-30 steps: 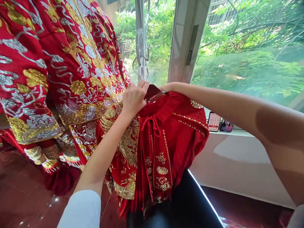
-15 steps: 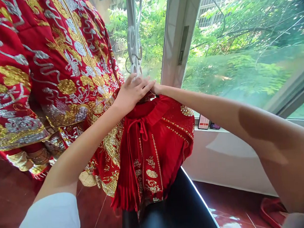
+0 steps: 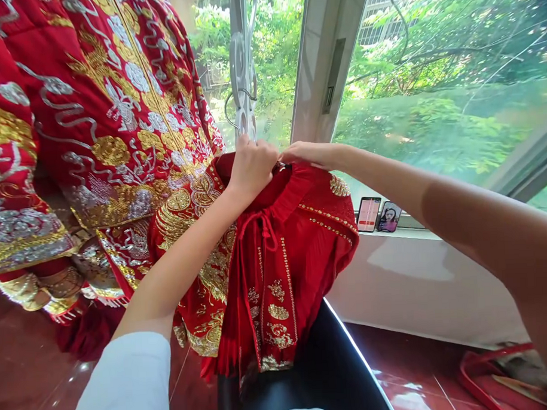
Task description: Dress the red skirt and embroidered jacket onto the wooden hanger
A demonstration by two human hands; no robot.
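Note:
A red skirt (image 3: 308, 245) with gold beading and a tied drawstring hangs bunched in front of me. Its gathered waistband is turned up, showing the inside. My left hand (image 3: 254, 167) is closed at the top of the waistband, just under the hook of a metal hanger (image 3: 229, 114); its fingertips are hidden. Close beside it, my right hand (image 3: 308, 154) pinches the waistband's right side next to a small dark clip (image 3: 283, 165). The hanger's hook is at a grey metal bar (image 3: 239, 68) by the window.
A red jacket (image 3: 113, 109) with gold and silver embroidery hangs close on the left. Two phones (image 3: 368, 214) lean on the windowsill at right. Below the skirt is a black padded seat (image 3: 337, 370). A red-framed object (image 3: 479, 374) lies on the tiled floor at lower right.
My left hand has gone from spread fingers over the waistband to a closed grip. My right hand has moved slightly right along it. The skirt has shifted a little rightward.

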